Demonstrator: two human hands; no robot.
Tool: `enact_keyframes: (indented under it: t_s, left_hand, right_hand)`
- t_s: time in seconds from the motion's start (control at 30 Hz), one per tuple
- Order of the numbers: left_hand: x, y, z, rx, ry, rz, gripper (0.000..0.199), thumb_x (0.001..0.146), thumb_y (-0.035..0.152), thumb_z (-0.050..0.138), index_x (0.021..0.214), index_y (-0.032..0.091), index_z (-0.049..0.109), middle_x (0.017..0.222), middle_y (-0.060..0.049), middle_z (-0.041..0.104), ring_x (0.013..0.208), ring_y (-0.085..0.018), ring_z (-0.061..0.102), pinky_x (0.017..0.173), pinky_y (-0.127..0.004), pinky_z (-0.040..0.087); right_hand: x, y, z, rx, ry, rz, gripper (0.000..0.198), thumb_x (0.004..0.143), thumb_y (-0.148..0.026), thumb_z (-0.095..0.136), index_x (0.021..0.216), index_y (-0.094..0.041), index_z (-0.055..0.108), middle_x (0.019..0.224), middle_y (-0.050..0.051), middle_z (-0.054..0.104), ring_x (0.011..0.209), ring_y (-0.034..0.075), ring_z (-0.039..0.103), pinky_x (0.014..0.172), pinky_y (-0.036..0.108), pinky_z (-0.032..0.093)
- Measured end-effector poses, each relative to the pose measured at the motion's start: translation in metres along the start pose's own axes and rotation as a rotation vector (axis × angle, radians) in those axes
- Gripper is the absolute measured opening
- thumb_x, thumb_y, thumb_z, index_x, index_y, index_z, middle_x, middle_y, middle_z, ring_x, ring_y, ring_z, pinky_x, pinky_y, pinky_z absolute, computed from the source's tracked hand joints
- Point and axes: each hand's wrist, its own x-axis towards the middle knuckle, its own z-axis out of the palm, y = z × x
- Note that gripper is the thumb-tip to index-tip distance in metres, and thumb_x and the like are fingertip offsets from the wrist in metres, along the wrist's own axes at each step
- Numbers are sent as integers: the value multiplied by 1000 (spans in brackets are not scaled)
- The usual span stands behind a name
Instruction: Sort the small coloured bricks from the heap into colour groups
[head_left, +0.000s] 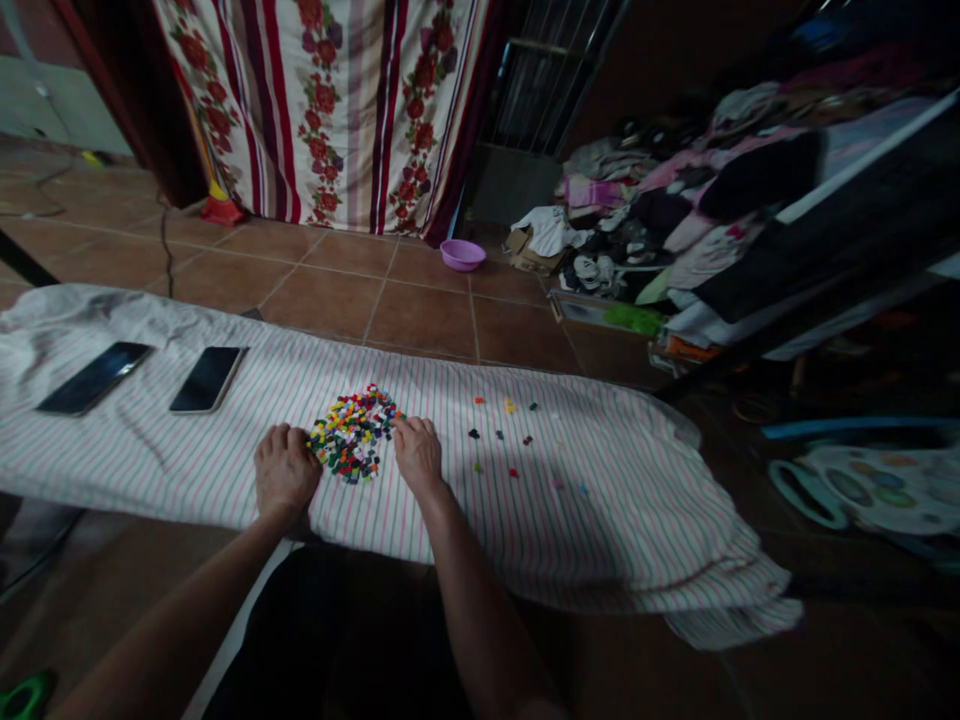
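A heap of small multicoloured toy bricks (349,437) lies on the striped cloth in front of me. At the heap's left edge rests my left hand (286,470), its fingers curled in; what they hold, if anything, is hidden. My right hand (418,455) is at the right edge, fingertips pinched together by the bricks, with a speck of orange beside them. To its right, small groups of bricks lie sorted by colour: yellow bricks (510,406), an orange brick (479,400), black bricks (474,434), a red brick (514,473), a green brick (478,468) and a blue brick (583,489).
The striped cloth (600,560) covers a long narrow surface. Two dark-screened phones, a larger one (96,378) and a smaller one (208,380), lie at left. Beyond are a tiled floor, a purple basin (463,255), a floral curtain (322,110) and piled clothes (660,200).
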Motion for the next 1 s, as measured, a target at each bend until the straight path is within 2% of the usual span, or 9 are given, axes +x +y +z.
enact_keyframes:
  t_s: [0.53,0.73,1.0]
  left_hand:
    - [1,-1,3,-66,-20,-28,22,84,19,44,101,15,59,111,-15,58,114,-30,49,99,-45,37]
    - [0,-1,3,-53,-2,-21,21,85,19,44,99,15,59,111,-15,58,114,-29,49,98,-44,37]
    - [0,0,1,-39,-9,-25,23,85,21,43,100,16,59,110,-15,59,113,-30,49,95,-44,38]
  right_hand:
    - [7,-8,15,-13,107,116,11,91,-19,56,94,-25,65,90,4,65,90,20,56,82,31,40]
    - [9,-5,9,64,110,123,14,93,-20,52,95,-24,65,95,3,65,92,17,59,78,26,42]
    - [5,8,-2,181,139,82,19,92,-17,45,100,-21,63,99,4,69,92,16,63,80,26,47]
